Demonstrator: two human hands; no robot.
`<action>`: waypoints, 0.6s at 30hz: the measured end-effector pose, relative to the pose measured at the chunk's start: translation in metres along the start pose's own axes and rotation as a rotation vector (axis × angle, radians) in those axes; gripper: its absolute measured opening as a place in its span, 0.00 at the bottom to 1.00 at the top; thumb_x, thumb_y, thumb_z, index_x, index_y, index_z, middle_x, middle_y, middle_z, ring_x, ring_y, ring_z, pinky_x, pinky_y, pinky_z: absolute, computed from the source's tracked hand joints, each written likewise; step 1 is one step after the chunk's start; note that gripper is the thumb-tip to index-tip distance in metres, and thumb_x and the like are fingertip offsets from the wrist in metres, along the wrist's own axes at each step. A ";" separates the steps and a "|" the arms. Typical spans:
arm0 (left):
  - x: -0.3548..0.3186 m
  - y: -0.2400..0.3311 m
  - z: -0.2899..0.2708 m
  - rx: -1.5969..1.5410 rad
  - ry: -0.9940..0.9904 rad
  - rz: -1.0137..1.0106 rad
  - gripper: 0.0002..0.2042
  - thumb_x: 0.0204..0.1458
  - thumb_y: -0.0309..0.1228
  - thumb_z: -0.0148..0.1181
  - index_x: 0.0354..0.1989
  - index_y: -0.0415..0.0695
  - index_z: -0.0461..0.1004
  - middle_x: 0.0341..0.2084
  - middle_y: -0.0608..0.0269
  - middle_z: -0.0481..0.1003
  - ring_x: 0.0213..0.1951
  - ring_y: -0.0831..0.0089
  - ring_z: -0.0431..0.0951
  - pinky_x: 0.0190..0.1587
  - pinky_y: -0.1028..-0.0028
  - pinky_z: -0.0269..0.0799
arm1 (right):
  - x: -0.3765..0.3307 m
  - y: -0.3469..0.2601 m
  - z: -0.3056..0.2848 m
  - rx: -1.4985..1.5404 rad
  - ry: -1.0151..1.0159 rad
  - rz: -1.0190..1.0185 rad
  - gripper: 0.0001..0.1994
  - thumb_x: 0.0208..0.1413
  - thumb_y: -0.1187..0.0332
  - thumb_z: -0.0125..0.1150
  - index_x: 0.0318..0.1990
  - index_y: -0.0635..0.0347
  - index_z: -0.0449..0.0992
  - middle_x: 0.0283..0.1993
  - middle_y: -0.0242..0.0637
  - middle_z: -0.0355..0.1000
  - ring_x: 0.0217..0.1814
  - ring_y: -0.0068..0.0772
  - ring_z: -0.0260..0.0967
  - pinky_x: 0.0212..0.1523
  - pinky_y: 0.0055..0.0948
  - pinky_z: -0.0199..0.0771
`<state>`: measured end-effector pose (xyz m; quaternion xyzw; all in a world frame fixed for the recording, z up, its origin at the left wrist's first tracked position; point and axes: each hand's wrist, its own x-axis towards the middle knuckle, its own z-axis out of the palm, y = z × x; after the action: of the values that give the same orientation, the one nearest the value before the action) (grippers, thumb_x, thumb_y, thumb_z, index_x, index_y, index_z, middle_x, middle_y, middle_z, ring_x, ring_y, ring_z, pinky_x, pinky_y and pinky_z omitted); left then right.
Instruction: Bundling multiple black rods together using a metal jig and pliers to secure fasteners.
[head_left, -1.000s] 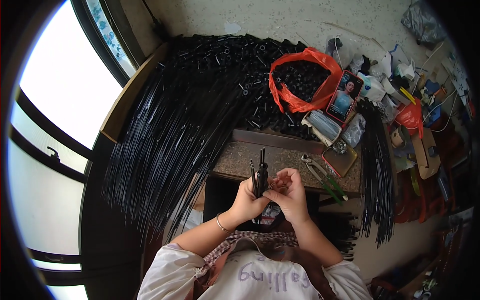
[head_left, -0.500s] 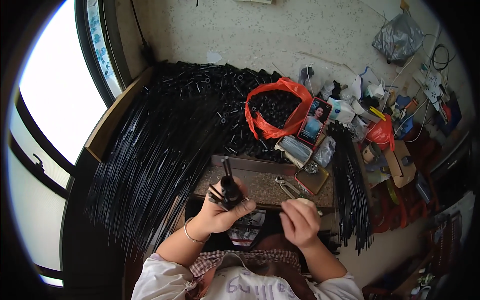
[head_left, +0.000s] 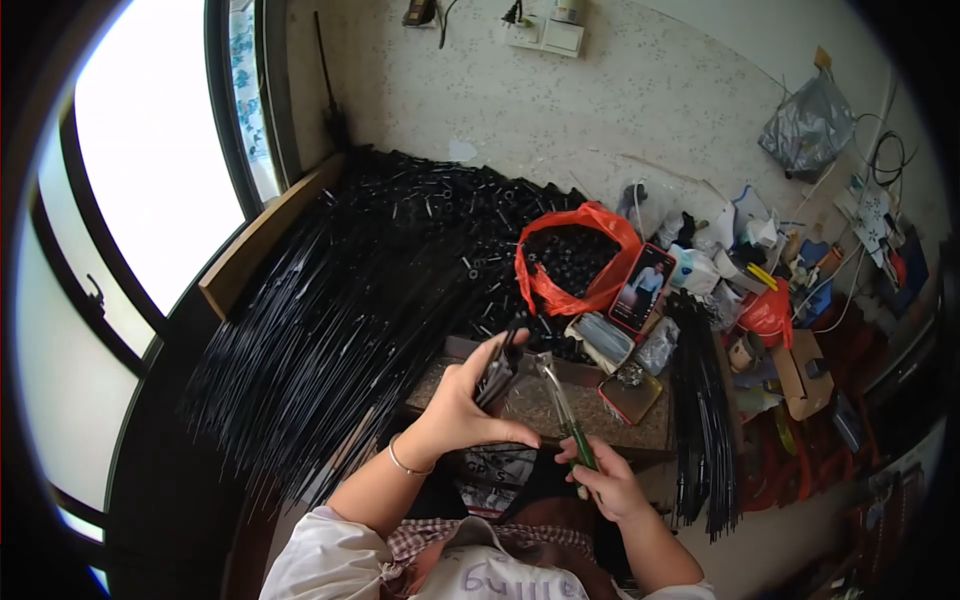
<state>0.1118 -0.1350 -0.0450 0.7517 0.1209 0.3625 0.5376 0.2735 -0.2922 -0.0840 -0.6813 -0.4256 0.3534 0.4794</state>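
My left hand (head_left: 465, 400) has a clutch of black parts (head_left: 497, 375) tucked in its fingers, thumb stuck out wide; too jumbled to count. One bangle (head_left: 408, 457) on that wrist. Right hand (head_left: 605, 480) is wrapped round one pair of green-handled pliers (head_left: 580, 447), nose just right of the parts, all above the front of the table (head_left: 540, 405). Farther out: one phone (head_left: 641, 288), one tray (head_left: 630, 410), one box of pale strips (head_left: 604, 338), two red bags (head_left: 562, 300), one open and one bunched up. Black rods lie in two lots, big heap (head_left: 300, 340) left, smaller bundle (head_left: 705, 420) right.
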 end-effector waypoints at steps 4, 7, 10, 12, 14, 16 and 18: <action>-0.010 -0.005 -0.018 -0.018 0.176 0.157 0.47 0.12 0.42 0.69 0.47 0.37 0.52 0.33 0.63 0.68 0.33 0.79 0.68 0.38 0.82 0.60 | -0.025 -0.060 0.003 -0.556 -0.014 -0.693 0.07 0.30 0.71 0.55 0.22 0.58 0.68 0.36 0.36 0.59 0.41 0.39 0.54 0.40 0.36 0.53; -0.013 0.008 -0.015 -0.030 0.192 0.175 0.46 0.13 0.43 0.68 0.46 0.36 0.53 0.32 0.60 0.68 0.35 0.77 0.69 0.39 0.80 0.61 | -0.031 -0.073 0.002 -1.035 0.244 -0.937 0.07 0.26 0.69 0.56 0.20 0.56 0.69 0.37 0.32 0.59 0.41 0.43 0.53 0.44 0.41 0.46; -0.012 0.014 -0.011 0.056 0.253 0.159 0.45 0.14 0.43 0.68 0.46 0.35 0.54 0.29 0.60 0.70 0.34 0.77 0.70 0.37 0.81 0.63 | -0.030 -0.078 0.003 -1.191 0.289 -1.027 0.08 0.26 0.71 0.56 0.21 0.58 0.70 0.36 0.29 0.61 0.41 0.42 0.54 0.44 0.41 0.47; -0.012 0.013 -0.012 0.097 0.266 0.170 0.45 0.14 0.43 0.68 0.46 0.35 0.53 0.29 0.60 0.70 0.33 0.77 0.70 0.36 0.81 0.63 | -0.026 -0.077 0.000 -1.127 0.228 -0.981 0.08 0.27 0.72 0.55 0.23 0.61 0.70 0.35 0.29 0.62 0.40 0.42 0.55 0.41 0.38 0.51; -0.016 0.011 -0.016 0.140 0.283 0.180 0.45 0.14 0.43 0.68 0.46 0.35 0.53 0.28 0.60 0.70 0.32 0.77 0.70 0.35 0.81 0.63 | -0.022 -0.075 -0.001 -1.062 0.163 -0.938 0.09 0.28 0.74 0.54 0.24 0.64 0.70 0.35 0.29 0.63 0.38 0.41 0.57 0.39 0.36 0.55; -0.020 0.009 -0.021 0.012 0.202 0.192 0.46 0.13 0.44 0.67 0.46 0.34 0.53 0.28 0.62 0.70 0.32 0.78 0.70 0.35 0.82 0.62 | -0.019 -0.070 0.001 -0.400 -0.200 -0.566 0.09 0.37 0.70 0.52 0.24 0.69 0.68 0.35 0.40 0.63 0.30 0.40 0.62 0.28 0.31 0.63; -0.021 0.009 -0.027 -0.166 0.114 0.214 0.47 0.13 0.44 0.67 0.46 0.34 0.53 0.28 0.62 0.70 0.32 0.79 0.69 0.36 0.82 0.62 | -0.021 -0.056 0.013 0.368 -0.517 -0.113 0.13 0.43 0.65 0.50 0.24 0.71 0.65 0.31 0.49 0.64 0.23 0.38 0.65 0.20 0.27 0.67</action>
<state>0.0767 -0.1316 -0.0411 0.6914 0.0400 0.4687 0.5483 0.2407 -0.2967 -0.0324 -0.4462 -0.4995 0.5586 0.4892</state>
